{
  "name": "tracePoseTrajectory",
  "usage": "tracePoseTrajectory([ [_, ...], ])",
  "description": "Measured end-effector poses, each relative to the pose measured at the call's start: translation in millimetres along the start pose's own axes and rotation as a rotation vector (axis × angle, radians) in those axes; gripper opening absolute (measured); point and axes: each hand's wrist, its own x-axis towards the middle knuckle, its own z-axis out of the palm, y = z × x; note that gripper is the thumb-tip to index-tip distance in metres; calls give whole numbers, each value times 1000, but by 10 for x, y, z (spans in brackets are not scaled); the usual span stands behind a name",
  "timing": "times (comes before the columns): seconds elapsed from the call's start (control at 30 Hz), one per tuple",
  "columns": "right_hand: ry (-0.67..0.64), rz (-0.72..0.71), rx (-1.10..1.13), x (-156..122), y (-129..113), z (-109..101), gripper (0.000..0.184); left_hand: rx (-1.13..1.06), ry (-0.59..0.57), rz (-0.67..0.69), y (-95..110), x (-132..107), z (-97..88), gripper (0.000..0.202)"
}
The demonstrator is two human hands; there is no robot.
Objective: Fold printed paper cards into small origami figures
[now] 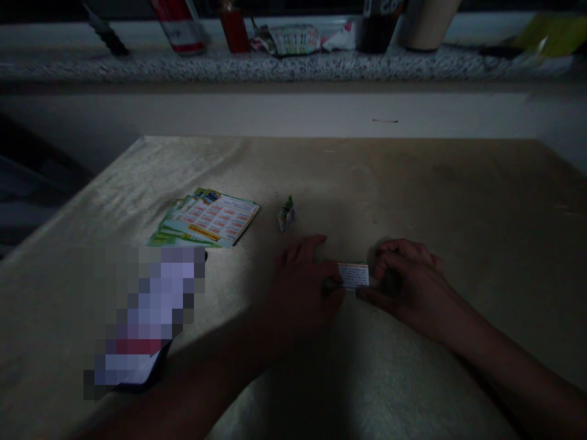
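Observation:
Both my hands rest on a cloth-covered table in dim light. Between them lies a small folded printed paper. My left hand presses on its left edge with curled fingers. My right hand pinches its right edge with bent fingers. A small folded paper piece, white and green, stands on the cloth just beyond my left hand. A stack of printed leaflets lies fanned out farther left.
A phone, blurred out, lies at the front left near the leaflets. Behind the table runs a speckled stone ledge carrying bottles, a red can, packets and a dark jar.

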Motion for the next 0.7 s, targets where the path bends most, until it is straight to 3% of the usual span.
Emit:
tracePoseTrajectory([
  [0.23, 3, 1, 8, 4, 26, 14, 26, -5, -81, -15, -90, 49, -138, 20],
  [0.53, 9, 1, 6, 7, 32, 12, 25, -26, -128, 14, -199, 63, -166, 30],
  [0.7, 20, -24, 39, -10, 31, 35, 27, -52, -68, 84, -251, 1, -118, 28],
])
